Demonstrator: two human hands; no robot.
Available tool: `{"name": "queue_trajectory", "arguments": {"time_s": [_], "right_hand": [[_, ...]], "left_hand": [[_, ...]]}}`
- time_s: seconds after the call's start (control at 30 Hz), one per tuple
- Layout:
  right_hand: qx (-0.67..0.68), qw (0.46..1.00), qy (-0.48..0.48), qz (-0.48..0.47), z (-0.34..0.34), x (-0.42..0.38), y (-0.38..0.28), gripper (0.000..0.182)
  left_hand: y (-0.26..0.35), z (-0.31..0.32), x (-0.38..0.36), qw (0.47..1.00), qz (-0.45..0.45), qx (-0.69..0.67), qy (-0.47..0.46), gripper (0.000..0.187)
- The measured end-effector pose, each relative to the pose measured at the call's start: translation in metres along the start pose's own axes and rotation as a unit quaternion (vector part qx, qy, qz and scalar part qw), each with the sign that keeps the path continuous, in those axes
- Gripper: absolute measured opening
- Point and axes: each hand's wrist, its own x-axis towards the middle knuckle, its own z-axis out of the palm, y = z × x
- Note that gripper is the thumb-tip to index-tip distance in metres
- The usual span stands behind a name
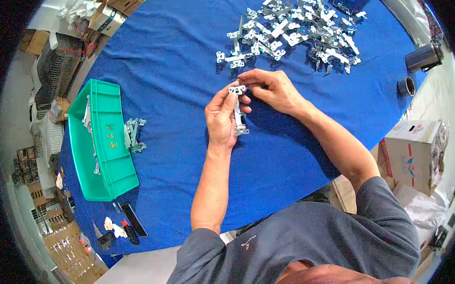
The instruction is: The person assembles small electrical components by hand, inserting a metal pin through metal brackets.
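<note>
- Bracket (238, 111): held up between the hands over the tabletop (175, 68), its long axis running mostly away from the person, one end far, one end near.
- Left hand (221, 123): gripping the bracket from its left side, thumb on the face near the far end; the near end sticks out beside the palm. This hand covers more of its length.
- Right hand (280, 92): to the right of the bracket's far end, fingers bent and gathered close to that end. Whether they pinch it or a small part, I cannot tell.
- Loose pile (280, 28): similar metal pieces, beyond the hands and mostly to the right.
- Small stack (133, 135): more such pieces, left of the left hand, just beside the green bin (115, 166), which also has some inside.
- Black cup (406, 86): well off to the right, near the cloth's edge.
</note>
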Motion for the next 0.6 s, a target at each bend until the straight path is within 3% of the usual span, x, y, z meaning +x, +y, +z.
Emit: {"name": "queue_trajectory", "arguments": {"time_s": [0.23,0.33,0.43,0.53,0.6], "right_hand": [[0.022,0.997,0.07,0.037,-0.0029,0.0013,0.0058,0.021],[0.034,0.996,0.088,0.009,0.0006,0.0012,0.005,0.02],[-0.024,0.994,0.099,-0.037,-0.0003,0.0023,0.0058,0.019],[-0.025,0.997,0.067,0.017,-0.0038,0.0003,0.0015,0.018],[-0.01,0.997,0.071,-0.005,-0.0028,-0.0006,0.0036,0.018]], "left_hand": [[-0.001,-0.002,0.003,0.997,0.026,0.045,0.053,0.028],[-0.0013,-0.001,0.0036,0.997,0.025,0.042,0.066,0.027],[-0.0031,-0.0018,0.0044,0.996,0.028,0.026,0.075,0.026],[-0.0035,-0.0017,0.0054,0.996,0.039,0.033,0.078,0.025],[-0.0019,0.0015,0.0042,0.993,0.034,0.072,0.083,0.024]]}}
